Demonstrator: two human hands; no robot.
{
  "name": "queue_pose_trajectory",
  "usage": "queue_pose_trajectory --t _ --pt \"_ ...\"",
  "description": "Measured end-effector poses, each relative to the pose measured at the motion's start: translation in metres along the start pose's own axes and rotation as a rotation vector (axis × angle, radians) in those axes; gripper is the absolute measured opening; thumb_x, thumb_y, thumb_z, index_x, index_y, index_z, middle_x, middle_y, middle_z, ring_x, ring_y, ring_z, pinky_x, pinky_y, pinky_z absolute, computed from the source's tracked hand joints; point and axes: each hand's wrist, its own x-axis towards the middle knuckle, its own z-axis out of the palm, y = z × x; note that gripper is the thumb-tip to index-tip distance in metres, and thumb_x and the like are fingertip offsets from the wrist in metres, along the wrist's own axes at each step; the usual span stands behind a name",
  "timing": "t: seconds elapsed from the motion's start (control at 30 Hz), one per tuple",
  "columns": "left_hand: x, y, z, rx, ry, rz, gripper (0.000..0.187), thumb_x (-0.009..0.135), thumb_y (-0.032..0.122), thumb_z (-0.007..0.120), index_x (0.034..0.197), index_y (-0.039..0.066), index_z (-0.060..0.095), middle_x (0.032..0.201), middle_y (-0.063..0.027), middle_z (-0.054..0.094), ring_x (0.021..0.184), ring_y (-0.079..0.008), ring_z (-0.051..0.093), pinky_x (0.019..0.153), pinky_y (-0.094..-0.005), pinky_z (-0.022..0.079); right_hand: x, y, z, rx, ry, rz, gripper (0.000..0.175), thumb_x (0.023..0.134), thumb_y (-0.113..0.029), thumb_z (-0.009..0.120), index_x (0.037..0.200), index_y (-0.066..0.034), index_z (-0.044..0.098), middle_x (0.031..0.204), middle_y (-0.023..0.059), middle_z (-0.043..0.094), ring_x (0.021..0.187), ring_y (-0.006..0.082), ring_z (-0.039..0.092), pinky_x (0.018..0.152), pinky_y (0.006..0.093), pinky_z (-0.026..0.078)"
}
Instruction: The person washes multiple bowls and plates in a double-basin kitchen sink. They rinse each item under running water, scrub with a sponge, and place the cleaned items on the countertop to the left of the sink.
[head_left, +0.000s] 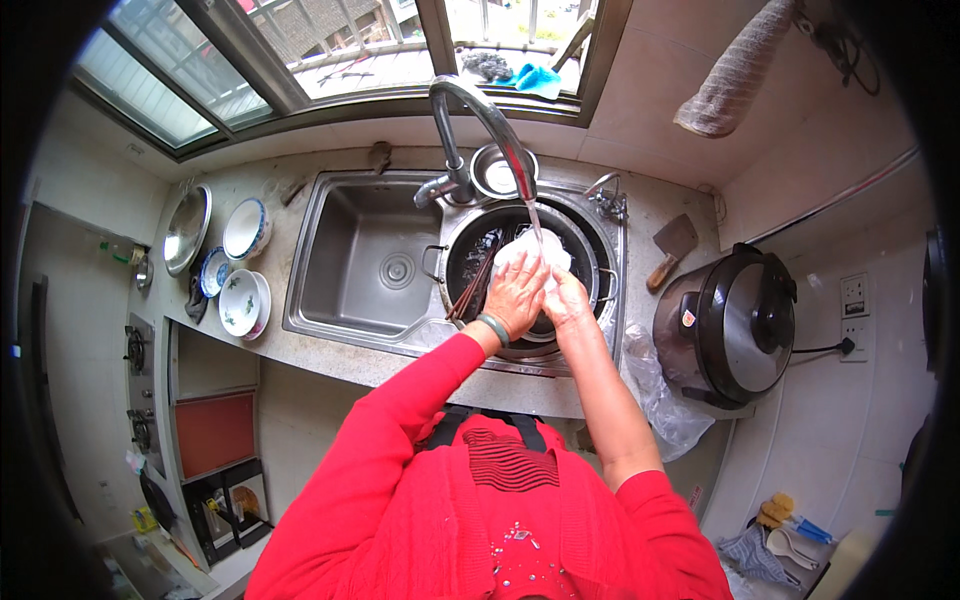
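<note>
Both my hands are over a round metal pot (442, 281) in the right sink bowl, under water running from the chrome faucet (487, 105). My left hand (517, 296) lies with spread fingers flat on a white dish (546, 244), probably a bowl or plate; its exact shape is partly covered. My right hand (564, 298) holds the dish's lower right edge, its fingers partly hidden. Brown chopsticks (471, 292) lean in the pot beside my left hand. Dark-looking water and other items in the pot are only partly visible.
At left on the counter stand a blue-rimmed bowl (244, 229), a flowered bowl (240, 302) and a metal lid or basin (187, 229). A metal bowl (496, 171) sits behind the pot. Right of the sink are a cleaver (675, 236), a plastic bag (660, 397) and an electric cooker (724, 326).
</note>
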Motion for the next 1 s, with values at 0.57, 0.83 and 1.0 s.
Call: queue_pose_trajectory --t 0.57,0.83,1.0 --pt "0.013 -0.023 -0.008 -0.346 -0.089 -0.539 0.069 0.085 0.049 0.043 0.128 -0.004 0.034 0.130 -0.0250 0.038 0.123 -0.0343 0.035 0.101 -0.0400 0.029 -0.029 0.021 0.009 -0.219 0.059 -0.071 0.031 0.090 -0.010 0.042 0.120 0.0005 0.044 0.115 0.0140 0.054 0.103 0.0261 0.054 0.092 0.0392 0.042" --pt "0.018 -0.036 -0.007 -0.949 -0.045 -0.838 0.076 0.079 0.034 0.062 0.133 0.001 0.021 0.121 -0.0200 0.045 0.114 -0.0260 0.044 0.094 -0.0328 0.036 -0.030 0.041 0.035 -1.450 -0.104 -0.503 0.028 0.091 -0.015 0.039 0.109 0.0014 0.050 0.101 0.0217 0.058 0.089 0.0302 0.058 0.077 0.0396 0.045" --pt "-0.002 -0.047 -0.007 -1.457 0.306 -1.029 0.034 0.089 0.024 0.044 0.117 0.006 0.040 0.099 -0.0139 0.055 0.090 -0.0238 0.055 0.070 -0.0360 0.050 -0.036 0.026 0.016 -1.955 -0.435 -0.590 0.031 0.088 -0.022 0.040 0.108 -0.0039 0.056 0.109 0.0144 0.058 0.106 0.0287 0.052 0.090 0.0435 0.037"
